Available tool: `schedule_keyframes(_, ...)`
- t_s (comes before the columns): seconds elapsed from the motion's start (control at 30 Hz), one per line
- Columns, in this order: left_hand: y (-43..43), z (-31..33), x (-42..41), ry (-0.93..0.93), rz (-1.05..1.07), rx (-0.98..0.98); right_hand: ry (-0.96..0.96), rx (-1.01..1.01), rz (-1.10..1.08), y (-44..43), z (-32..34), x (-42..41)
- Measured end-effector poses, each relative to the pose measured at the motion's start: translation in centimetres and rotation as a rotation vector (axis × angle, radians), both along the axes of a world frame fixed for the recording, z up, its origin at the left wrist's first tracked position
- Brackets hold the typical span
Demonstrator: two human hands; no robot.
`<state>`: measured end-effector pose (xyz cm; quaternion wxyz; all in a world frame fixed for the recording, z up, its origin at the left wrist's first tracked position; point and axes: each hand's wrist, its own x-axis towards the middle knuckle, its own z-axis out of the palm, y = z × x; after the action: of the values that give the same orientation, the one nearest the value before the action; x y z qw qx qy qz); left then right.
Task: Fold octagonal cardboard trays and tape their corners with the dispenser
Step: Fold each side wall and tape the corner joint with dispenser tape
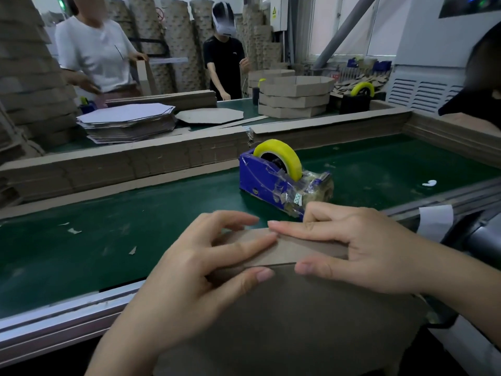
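Head view shows the cardboard tray [311,321] at the near edge of the green tabletop [108,240], its lower part cut off by the frame. Both the left hand [206,267] and the right hand [360,248] close their grip on its raised wall, hiding the corner beneath. Whether tape lies there, I cannot tell. Just beyond stands the dispenser [282,180].

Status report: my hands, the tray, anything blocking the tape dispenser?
Fingers of left hand and right hand pinch raised wall of cardboard tray. Beyond it, tape dispenser on green belt. Nothing in the way.
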<state>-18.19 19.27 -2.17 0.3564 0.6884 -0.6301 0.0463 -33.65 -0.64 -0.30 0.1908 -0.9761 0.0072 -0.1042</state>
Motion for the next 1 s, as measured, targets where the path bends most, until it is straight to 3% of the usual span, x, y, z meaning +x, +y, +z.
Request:
schedule_keyframes(0.1,-1.1,1.1,-0.5,-0.229,-0.017,0.081,-0.016,0.037,-0.001,-0.1,-0.1,0.3)
schedule_keyframes(0.27,-1.8,0.8,-0.8,-0.192,-0.006,0.112,0.037,0.147,-0.050,-1.0,-0.6,0.3)
schedule_keyframes(0.37,-1.8,0.6,-0.6,-0.211,0.010,0.115,0.061,0.341,-0.026,-1.4,-0.1,0.9)
schedule_keyframes(0.47,-1.5,0.6,-0.4,-0.240,0.015,0.127,-0.150,0.492,-0.138,-4.4,0.3,2.9)
schedule_keyframes(0.53,-1.5,0.6,-0.5,-0.247,0.027,0.132,-0.279,0.396,-0.418,-8.2,0.1,4.9)
schedule_keyframes(0.6,-1.7,0.5,-0.6,-0.236,0.035,0.141,-0.159,0.309,-0.645,-11.5,-0.4,6.6)
schedule_keyframes(0.7,-2.0,0.4,-0.7,-0.208,0.028,0.133,0.050,0.422,-0.654,-13.8,-1.6,8.1)
schedule_keyframes(0.9,-1.9,-0.1,-0.2,-0.158,0.020,0.078,0.109,0.613,-0.639,-13.7,-1.7,8.8)
schedule_keyframes(1.0,-2.0,-0.2,-0.2,-0.149,0.014,0.057,0.076,0.822,-0.642,-13.9,-1.4,8.7)
